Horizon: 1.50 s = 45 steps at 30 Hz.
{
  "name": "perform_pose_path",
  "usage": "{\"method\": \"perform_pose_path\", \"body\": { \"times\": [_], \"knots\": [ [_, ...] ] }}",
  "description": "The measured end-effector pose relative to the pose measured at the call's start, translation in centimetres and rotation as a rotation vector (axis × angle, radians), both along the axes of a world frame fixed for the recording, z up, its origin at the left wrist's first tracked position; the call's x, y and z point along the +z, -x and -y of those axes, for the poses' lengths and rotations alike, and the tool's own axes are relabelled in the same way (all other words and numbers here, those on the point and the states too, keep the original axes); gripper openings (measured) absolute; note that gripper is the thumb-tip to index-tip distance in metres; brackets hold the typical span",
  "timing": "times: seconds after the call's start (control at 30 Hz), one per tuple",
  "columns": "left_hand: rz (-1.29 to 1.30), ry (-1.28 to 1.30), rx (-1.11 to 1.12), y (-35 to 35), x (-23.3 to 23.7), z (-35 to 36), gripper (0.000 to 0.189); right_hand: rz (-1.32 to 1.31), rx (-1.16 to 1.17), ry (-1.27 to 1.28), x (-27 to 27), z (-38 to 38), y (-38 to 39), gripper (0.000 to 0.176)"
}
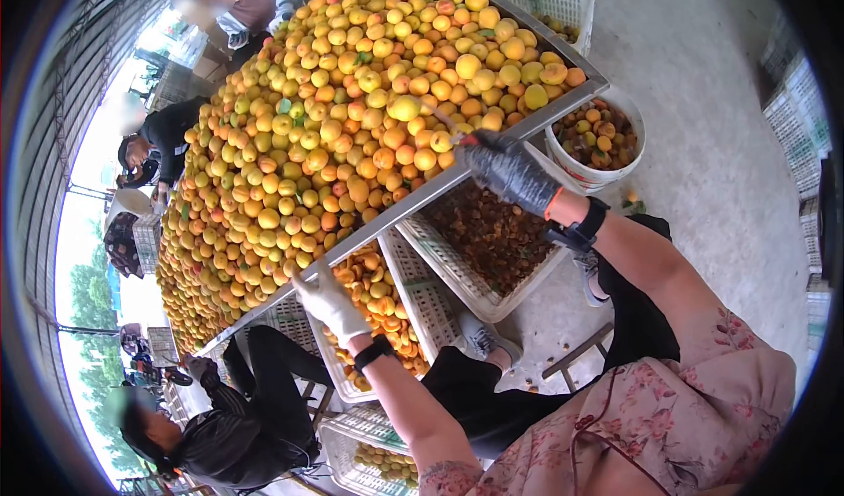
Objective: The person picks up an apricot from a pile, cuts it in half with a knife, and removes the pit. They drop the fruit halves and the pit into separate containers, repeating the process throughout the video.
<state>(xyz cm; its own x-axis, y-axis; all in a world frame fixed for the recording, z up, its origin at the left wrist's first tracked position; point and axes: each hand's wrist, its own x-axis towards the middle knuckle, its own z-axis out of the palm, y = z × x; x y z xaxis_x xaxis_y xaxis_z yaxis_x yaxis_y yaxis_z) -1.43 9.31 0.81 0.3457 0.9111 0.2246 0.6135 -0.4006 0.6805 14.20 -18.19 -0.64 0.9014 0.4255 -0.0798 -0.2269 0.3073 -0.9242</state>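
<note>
Right hand: the right hand, in a dark glove, is at the near rim of the table, at the edge of the fruit.
Right fingers: bunched together and curled. Something small and reddish shows at their tips, but whether they clamp it cannot be told.
Apricots: the apricot heap fills the table. Its nearest fruits lie just beyond the right fingertips, touching or almost touching them.
Left hand: the left hand, in a white glove, is lower along the same rim, well apart from the right one.
Left fingers: stretched out close together, with the tips against the metal edge and holding nothing. The heap lies just past them, over the rim.
Below the table: a white crate of apricot pieces sits under the left hand, and a second crate of dark brown bits under the right forearm.
Bucket: a white bucket of fruit stands just beyond the right hand.
Others: a person in dark clothes sits nearby.
</note>
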Motion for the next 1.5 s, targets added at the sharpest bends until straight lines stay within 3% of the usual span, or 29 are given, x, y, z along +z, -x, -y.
{"method": "perform_pose_path", "body": {
  "times": [0.03,0.07,0.1,0.13,0.17,0.2,0.3,0.37,0.43,0.5,0.57,0.63,0.67,0.7,0.77,0.87,1.0,1.03,1.1,1.13,1.3,1.5],
  "knots": [
    [0.068,0.101,-0.093,-2.1,2.0,3.2,0.055,-0.002,-0.062,-0.017,0.2,0.5,-0.4,0.020],
    [0.133,-0.058,-0.301,-3.7,-1.9,1.6,0.053,-0.010,-0.067,-0.019,1.0,1.1,-0.4,0.020],
    [0.110,-0.230,-0.408,-5.9,-2.9,2.7,0.050,-0.054,-0.112,-0.042,2.3,1.9,-0.5,0.019],
    [0.079,0.041,-0.475,-7.6,0.8,7.5,0.045,-0.096,-0.157,-0.064,3.1,2.4,-0.7,0.019],
    [0.001,-0.335,-0.561,-9.8,-2.2,6.7,0.042,-0.098,-0.163,-0.067,3.3,2.7,-0.9,0.019],
    [-0.059,-0.219,-0.612,-11.6,-2.4,7.9,0.043,-0.130,-0.170,-0.063,3.5,3.0,-1.2,0.018],
    [-0.389,-0.223,-0.709,-15.0,-4.0,10.1,0.045,-0.161,-0.182,-0.030,2.6,3.8,-2.2,0.018],
    [-0.450,-0.336,-0.688,-15.2,-3.7,10.9,0.040,-0.181,-0.175,-0.132,2.4,4.0,-2.4,0.018],
    [-0.028,0.309,-0.668,-14.3,-2.8,10.6,0.035,-0.165,-0.202,-0.157,2.4,4.2,-2.2,0.018],
    [0.442,0.396,-0.742,-12.6,-1.5,10.9,0.033,-0.038,-0.100,-0.003,2.5,4.4,-1.9,0.018],
    [0.744,0.811,-0.761,-9.9,0.9,12.0,0.035,-0.142,0.012,-0.064,2.8,4.2,-0.6,0.017],
    [0.803,0.940,-0.768,-7.2,1.9,12.2,0.038,-0.043,0.135,-0.234,2.7,3.3,1.5,0.017],
    [0.816,0.942,-0.778,-6.2,1.9,12.5,0.039,0.155,0.167,-0.031,2.3,2.7,2.1,0.019],
    [0.830,0.946,-0.791,-5.4,1.9,12.8,0.039,0.200,0.144,-0.097,1.2,1.7,3.3,0.022],
    [0.824,0.978,-0.783,-3.8,3.0,13.8,0.039,0.569,0.049,0.036,0.4,0.5,4.6,0.022],
    [0.888,1.096,-0.801,-2.0,3.1,13.6,0.033,0.351,0.128,0.028,1.0,-0.3,5.6,0.020],
    [1.024,1.070,-0.797,-1.1,1.4,12.1,0.026,0.295,0.176,0.067,0.7,-1.9,6.3,0.021],
    [1.065,1.073,-0.794,-1.0,1.0,11.7,0.026,0.311,0.187,0.067,0.5,-2.4,6.7,0.021],
    [1.127,1.079,-0.785,-0.5,0.3,10.6,0.030,0.711,-0.023,0.154,0.2,-3.3,7.7,0.023],
    [1.154,1.073,-0.787,-0.4,0.4,10.3,0.033,0.762,0.005,0.214,0.8,-3.2,8.1,0.026],
    [1.189,1.104,-0.637,0.4,0.3,8.7,0.038,0.748,0.136,0.347,1.2,-4.0,9.5,0.030],
    [1.183,1.097,-0.603,0.7,0.6,8.7,0.036,0.777,0.071,0.310,0.9,-5.3,10.1,0.030]
  ]
}}
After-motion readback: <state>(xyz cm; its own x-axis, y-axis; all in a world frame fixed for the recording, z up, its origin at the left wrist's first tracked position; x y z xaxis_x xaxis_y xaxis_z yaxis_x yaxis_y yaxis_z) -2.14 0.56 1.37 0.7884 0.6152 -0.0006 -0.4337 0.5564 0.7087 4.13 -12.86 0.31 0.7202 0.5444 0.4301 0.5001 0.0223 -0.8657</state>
